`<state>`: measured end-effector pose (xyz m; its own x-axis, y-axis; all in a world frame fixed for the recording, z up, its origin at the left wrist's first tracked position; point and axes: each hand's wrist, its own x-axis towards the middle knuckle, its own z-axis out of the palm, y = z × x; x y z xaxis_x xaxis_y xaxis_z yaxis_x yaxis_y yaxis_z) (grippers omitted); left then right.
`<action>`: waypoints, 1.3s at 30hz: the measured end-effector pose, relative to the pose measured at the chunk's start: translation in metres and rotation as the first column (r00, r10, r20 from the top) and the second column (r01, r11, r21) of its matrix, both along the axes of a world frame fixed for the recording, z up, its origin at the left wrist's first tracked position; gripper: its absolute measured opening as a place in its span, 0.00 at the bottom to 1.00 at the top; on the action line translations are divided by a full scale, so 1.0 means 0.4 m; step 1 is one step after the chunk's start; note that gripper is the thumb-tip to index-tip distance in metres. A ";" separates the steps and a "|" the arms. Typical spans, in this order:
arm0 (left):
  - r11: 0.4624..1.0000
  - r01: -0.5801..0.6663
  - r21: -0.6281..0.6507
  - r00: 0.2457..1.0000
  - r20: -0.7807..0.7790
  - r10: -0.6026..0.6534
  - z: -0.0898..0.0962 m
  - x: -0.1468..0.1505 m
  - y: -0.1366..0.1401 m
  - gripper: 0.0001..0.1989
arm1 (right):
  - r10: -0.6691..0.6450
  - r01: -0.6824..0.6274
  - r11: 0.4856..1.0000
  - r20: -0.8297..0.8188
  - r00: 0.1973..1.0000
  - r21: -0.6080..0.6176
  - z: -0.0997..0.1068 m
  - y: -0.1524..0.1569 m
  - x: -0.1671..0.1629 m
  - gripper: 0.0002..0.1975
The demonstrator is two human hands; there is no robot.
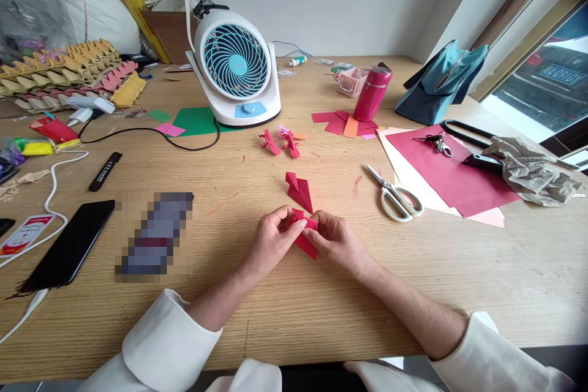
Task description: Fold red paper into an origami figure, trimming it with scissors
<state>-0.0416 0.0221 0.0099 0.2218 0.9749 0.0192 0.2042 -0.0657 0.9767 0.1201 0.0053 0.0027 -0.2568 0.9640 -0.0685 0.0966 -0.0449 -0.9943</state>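
Behind the held paper (307,245) lies a folded piece (300,192), scissors (384,184) at right, perhaps keys (440,143) on a sheet (480,187).

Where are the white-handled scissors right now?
In the head view, the scissors lie on the table right of centre, to the right of and farther out than the right hand, near the left edge of the large red sheet.
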 end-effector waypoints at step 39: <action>0.981 0.067 0.183 0.997 0.025 -0.073 0.025 -0.009 0.004 0.07 | 0.112 -0.112 0.994 -0.100 0.989 0.009 -0.011 0.014 0.020 0.24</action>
